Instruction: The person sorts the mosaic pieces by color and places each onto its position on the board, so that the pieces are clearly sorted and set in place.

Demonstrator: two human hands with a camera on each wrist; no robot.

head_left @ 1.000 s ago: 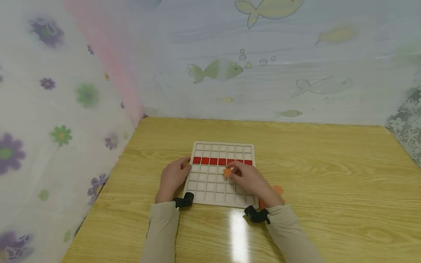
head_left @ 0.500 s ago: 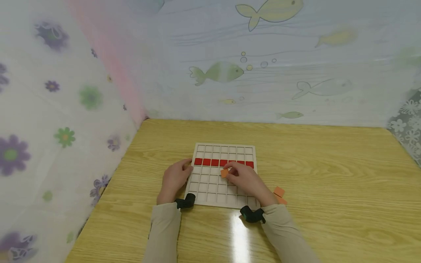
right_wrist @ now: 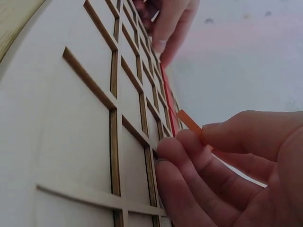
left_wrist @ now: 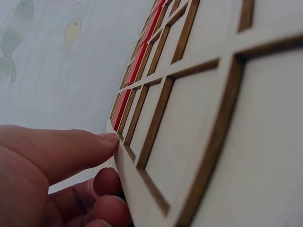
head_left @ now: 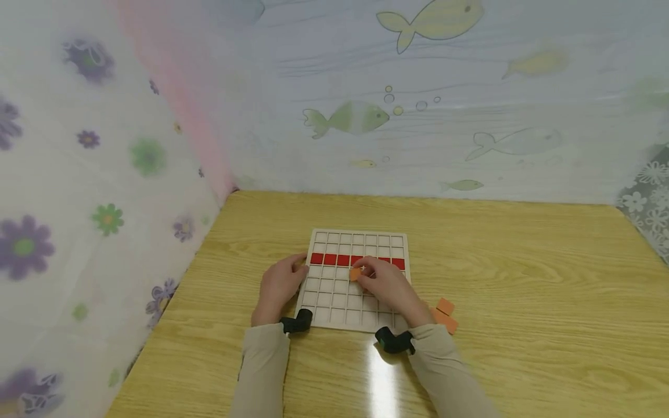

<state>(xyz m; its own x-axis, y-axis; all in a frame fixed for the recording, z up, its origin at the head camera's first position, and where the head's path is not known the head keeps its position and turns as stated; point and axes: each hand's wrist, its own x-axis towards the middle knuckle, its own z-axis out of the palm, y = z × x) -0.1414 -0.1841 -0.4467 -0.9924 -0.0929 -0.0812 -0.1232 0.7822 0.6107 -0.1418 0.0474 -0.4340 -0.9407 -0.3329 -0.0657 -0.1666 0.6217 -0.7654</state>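
Note:
A pale wooden grid board (head_left: 334, 301) with square recesses lies on the table. Red square tiles (head_left: 330, 260) fill its third row from the back. My left hand (head_left: 279, 287) holds the board's left edge; in the left wrist view the thumb (left_wrist: 85, 150) presses on the rim and the other fingers curl beside it. Above the row just in front of the red one, my right hand (head_left: 388, 285) pinches a small orange square tile (head_left: 355, 274) between thumb and fingers. In the right wrist view that orange tile (right_wrist: 189, 124) stands tilted, and its lower end is hidden by the fingers.
Several loose orange tiles (head_left: 446, 316) lie on the wooden table (head_left: 533, 302) right of the board, partly behind the right forearm. Fabric walls with fish (head_left: 359, 118) and flower prints rise behind and to the left.
My right hand, with the orange tile, has shifted slightly left over the board. The left hand keeps its place at the edge. The head view has tilted a little, and more loose tiles show.

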